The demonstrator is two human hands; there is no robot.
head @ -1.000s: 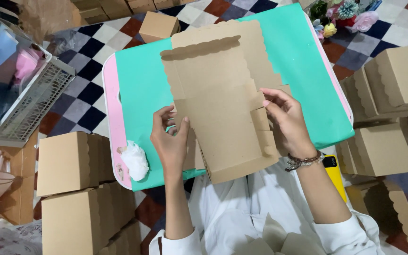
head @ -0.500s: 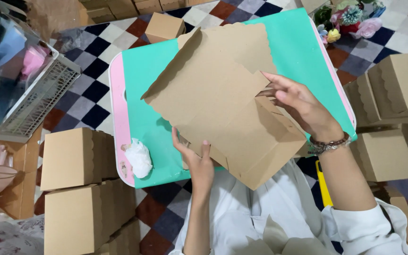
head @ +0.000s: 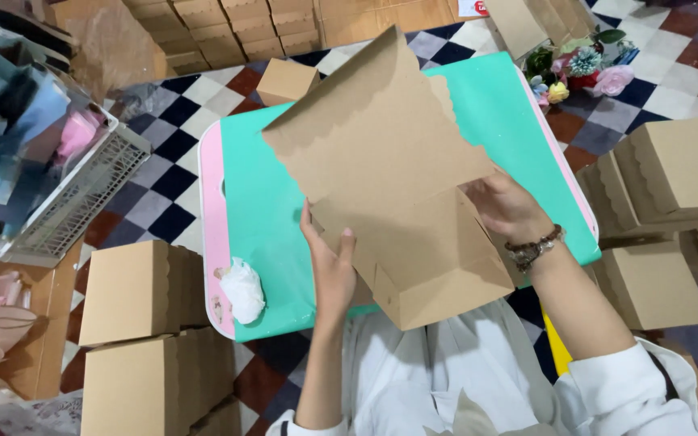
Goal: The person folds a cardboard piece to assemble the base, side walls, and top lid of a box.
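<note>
Checkered floor tiles (head: pixel 163 161) all round, dark and pale squares under a low table. Nearest, at the bottom edge: white sleeves and lap of the person. Just above, left hand (head: pixel 334 270) raised, fingers curled round the lower left edge of a half-folded brown cardboard box (head: pixel 389 178), thumb laid flat on its face. Right of that grip, a folded-up box corner jutting toward the lap. Right hand (head: pixel 510 211) with a beaded bracelet (head: pixel 533 249) at the wrist, fingers mostly hidden behind the cardboard, probably pinching a side panel; exact grip hard to tell. Box held tilted in the air above the turquoise tabletop (head: pixel 268 218) with its pink edge, scalloped flap pointing up and away from both hands. Left of the left fingers, a crumpled white wad (head: pixel 244 291) resting on the table near the pink strip. Farther left, two finished brown boxes (head: pixel 143 291) stacked on the floor. Right beyond the right fingers, more finished boxes (head: pixel 672 173). Farther off: white plastic basket (head: pixel 66 202) at left, artificial flowers (head: pixel 583 69) at top right.
</note>
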